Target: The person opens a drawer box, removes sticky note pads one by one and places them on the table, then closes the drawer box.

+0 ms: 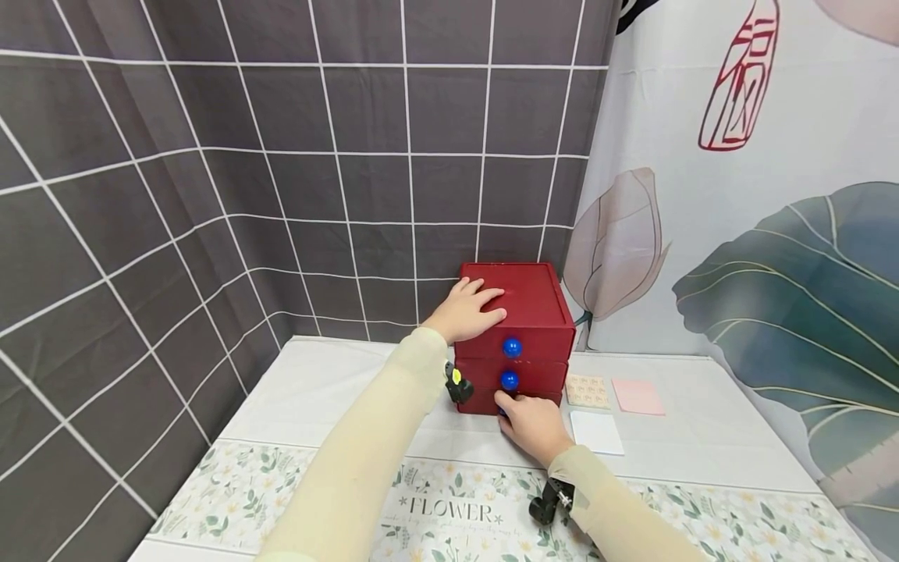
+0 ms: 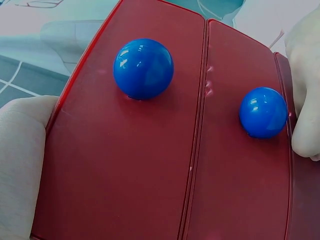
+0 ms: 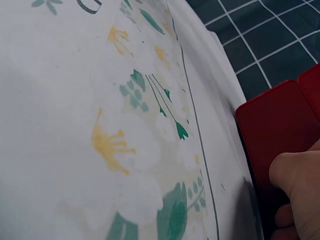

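A red three-drawer box (image 1: 521, 293) stands at the back of the table, its drawers stacked and all pushed in. My left hand (image 1: 467, 311) rests on its top near the left edge, fingers spread. Round blue knobs mark the drawer fronts: the top knob (image 1: 512, 347) and the middle knob (image 1: 509, 380) show fully. Low at the front, my right hand (image 1: 535, 425) holds the bottom drawer's knob, which its fingers almost wholly hide. In the left wrist view, the right hand's curled fingers (image 2: 306, 120) lie beside the middle knob.
Right of the box lie a patterned note pad (image 1: 587, 391), a pink note pad (image 1: 638, 396) and a white note pad (image 1: 596, 432). A floral cloth band (image 1: 449, 511) crosses the table's front. A dark gridded curtain (image 1: 365, 187) hangs behind and to the left.
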Demonstrator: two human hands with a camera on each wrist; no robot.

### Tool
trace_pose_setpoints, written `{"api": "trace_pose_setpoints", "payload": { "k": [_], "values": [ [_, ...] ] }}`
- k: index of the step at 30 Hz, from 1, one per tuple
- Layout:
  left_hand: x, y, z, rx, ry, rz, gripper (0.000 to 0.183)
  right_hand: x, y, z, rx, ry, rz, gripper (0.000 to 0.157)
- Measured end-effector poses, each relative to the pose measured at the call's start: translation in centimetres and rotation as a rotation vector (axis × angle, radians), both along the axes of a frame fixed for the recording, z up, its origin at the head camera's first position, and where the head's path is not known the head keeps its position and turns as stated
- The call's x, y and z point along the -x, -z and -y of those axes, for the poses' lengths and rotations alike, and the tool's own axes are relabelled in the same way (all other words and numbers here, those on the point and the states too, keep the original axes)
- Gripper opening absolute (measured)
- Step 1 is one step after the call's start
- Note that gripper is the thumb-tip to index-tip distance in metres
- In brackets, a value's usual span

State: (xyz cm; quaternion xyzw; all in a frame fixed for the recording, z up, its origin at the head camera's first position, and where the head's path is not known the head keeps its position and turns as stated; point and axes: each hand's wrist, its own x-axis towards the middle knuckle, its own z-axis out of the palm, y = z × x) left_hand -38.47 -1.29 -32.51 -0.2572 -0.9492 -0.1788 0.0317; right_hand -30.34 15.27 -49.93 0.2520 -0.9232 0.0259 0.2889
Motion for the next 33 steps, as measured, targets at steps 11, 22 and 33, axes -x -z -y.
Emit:
{"api": "trace_pose_setpoints", "payload": {
  "k": [11,22,33],
  "values": [
    [0.05,0.04,0.01,0.010,0.001,-0.010,0.056,-0.19,0.12,-0.06,0.016,-0.017,-0.003,0.023],
    [-0.04,0.07,0.00,0.016,0.006,-0.013,0.056,-0.62,0.15,0.00,0.021,-0.017,-0.004,0.024],
    [0.00,0.16,-0.02,0.009,0.001,-0.014,0.056,-0.81,0.09,0.01,0.020,-0.020,-0.011,0.024]
  ]
}}
